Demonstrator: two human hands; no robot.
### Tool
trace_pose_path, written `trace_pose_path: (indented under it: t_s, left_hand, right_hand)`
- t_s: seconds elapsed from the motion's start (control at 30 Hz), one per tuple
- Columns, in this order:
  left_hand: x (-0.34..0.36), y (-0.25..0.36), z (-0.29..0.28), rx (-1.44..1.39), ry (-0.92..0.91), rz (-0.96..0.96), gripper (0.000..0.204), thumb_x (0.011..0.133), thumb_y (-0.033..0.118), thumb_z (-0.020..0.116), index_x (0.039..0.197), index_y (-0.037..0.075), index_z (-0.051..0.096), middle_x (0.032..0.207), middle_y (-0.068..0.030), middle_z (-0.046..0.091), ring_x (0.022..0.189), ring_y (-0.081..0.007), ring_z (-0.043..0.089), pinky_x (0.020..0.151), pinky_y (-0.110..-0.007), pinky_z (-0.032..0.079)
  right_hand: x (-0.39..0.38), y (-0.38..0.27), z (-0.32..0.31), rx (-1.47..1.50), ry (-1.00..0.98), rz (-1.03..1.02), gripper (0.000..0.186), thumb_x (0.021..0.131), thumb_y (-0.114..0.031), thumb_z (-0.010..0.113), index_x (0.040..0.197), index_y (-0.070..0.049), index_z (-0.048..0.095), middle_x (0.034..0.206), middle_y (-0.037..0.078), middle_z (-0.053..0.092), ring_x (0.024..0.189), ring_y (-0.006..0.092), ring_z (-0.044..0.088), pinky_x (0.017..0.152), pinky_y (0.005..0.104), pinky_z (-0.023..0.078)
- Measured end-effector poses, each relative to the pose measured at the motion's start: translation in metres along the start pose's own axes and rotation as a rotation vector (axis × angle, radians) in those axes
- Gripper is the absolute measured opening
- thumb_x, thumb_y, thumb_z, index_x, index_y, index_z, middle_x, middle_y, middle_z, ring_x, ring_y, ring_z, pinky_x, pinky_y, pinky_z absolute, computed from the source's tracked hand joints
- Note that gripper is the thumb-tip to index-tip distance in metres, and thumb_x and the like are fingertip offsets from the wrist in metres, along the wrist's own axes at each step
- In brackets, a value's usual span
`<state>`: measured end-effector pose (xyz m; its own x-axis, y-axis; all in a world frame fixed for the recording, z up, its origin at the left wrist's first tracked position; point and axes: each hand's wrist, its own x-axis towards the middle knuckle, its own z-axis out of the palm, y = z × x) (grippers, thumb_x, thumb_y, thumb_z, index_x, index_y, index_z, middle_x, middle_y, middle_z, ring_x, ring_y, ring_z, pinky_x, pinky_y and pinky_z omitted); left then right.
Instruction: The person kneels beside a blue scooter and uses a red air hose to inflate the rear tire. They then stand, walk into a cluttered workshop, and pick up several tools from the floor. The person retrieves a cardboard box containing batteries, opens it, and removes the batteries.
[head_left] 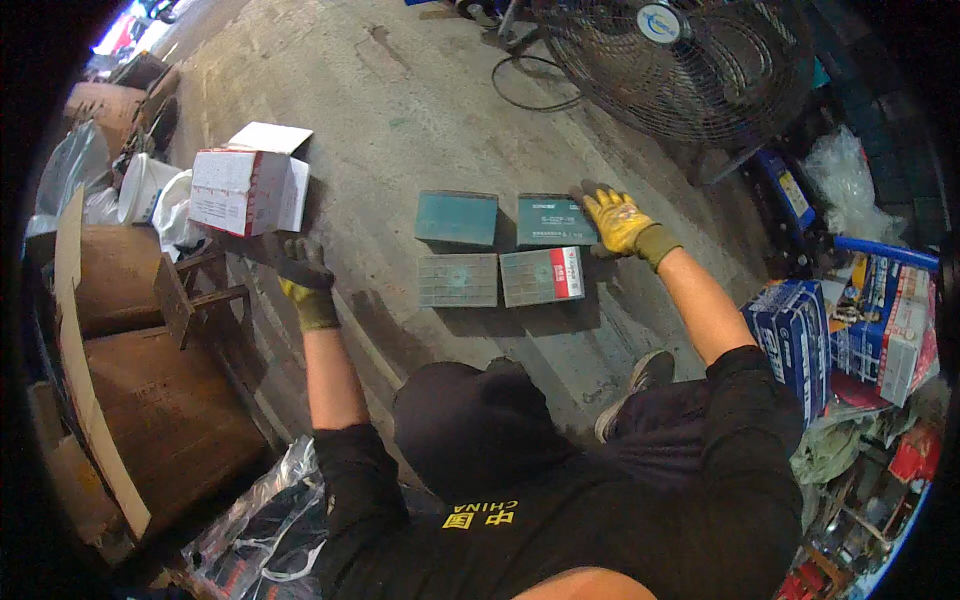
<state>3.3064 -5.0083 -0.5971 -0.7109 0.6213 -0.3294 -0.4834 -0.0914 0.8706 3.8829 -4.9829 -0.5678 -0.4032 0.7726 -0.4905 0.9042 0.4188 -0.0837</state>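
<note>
Several teal, battery-like blocks lie close together on the concrete floor in the middle. The far right block [555,219] has pale print on it. Next to it is the plain far left block [456,218]. The near left block [458,280] shows a ribbed grid face, and the near right block [532,277] bears a red and white label. My right hand [620,220], in a yellow and dark glove, is at the far right block's right end, fingers stretched; whether it touches is unclear. My left hand [306,277], gloved alike, is open just below the white carton [228,190].
A large floor fan [680,70] stands at the far right, with a dark cable loop [530,82] beside it. Brown cartons [150,420] and a small stool-like frame [200,300] are on the left. Blue boxes [790,340] are stacked at right. Plastic wrapping [260,530] lies near left.
</note>
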Motion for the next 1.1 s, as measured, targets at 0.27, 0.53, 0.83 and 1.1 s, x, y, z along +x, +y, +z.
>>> trace_pose_path:
  t_s: [0.27, 0.53, 0.83, 1.1]
  left_hand:
    - [-0.116, -0.089, -0.059, 0.186, -0.114, -0.076, 0.063, 0.101, 0.042, 0.055, 0.156, 0.015, 0.041, 0.156, -0.0039, 0.046, 0.145, -0.0256, 0.041, 0.121, -0.051, 0.027]
    - [-0.126, -0.088, -0.109, 0.421, -0.258, 0.115, 0.079, 0.091, 0.029, 0.065, 0.160, 0.011, 0.032, 0.159, -0.0116, 0.039, 0.144, -0.0313, 0.041, 0.116, -0.049, 0.038]
    - [-0.130, -0.080, -0.106, 0.347, -0.222, 0.089, 0.090, 0.087, 0.038, 0.070, 0.162, 0.013, 0.029, 0.163, -0.0100, 0.034, 0.147, -0.0305, 0.037, 0.120, -0.050, 0.031]
    - [-0.115, -0.084, -0.064, 0.070, -0.160, 0.015, 0.060, 0.102, 0.040, 0.054, 0.156, 0.015, 0.043, 0.154, -0.0050, 0.048, 0.144, -0.0280, 0.042, 0.119, -0.051, 0.031]
  right_hand:
    - [0.021, -0.010, 0.018, -0.144, 0.095, -0.095, 0.103, 0.073, -0.034, 0.084, 0.161, -0.009, 0.035, 0.159, 0.021, 0.042, 0.147, 0.0387, 0.040, 0.121, 0.0451, 0.032]
    - [0.036, 0.003, 0.012, -0.100, 0.061, -0.108, 0.115, 0.063, -0.039, 0.090, 0.157, -0.002, 0.036, 0.144, 0.020, 0.052, 0.135, 0.0362, 0.050, 0.115, 0.0415, 0.038]
    - [0.035, 0.036, 0.015, -0.178, 0.143, -0.065, 0.102, 0.073, -0.035, 0.076, 0.160, -0.003, 0.033, 0.143, 0.020, 0.052, 0.135, 0.0353, 0.050, 0.117, 0.0461, 0.031]
    - [0.017, 0.063, 0.021, -0.098, 0.148, 0.161, 0.099, 0.077, -0.042, 0.076, 0.155, 0.005, 0.038, 0.151, 0.027, 0.045, 0.137, 0.0411, 0.045, 0.119, 0.0502, 0.028]
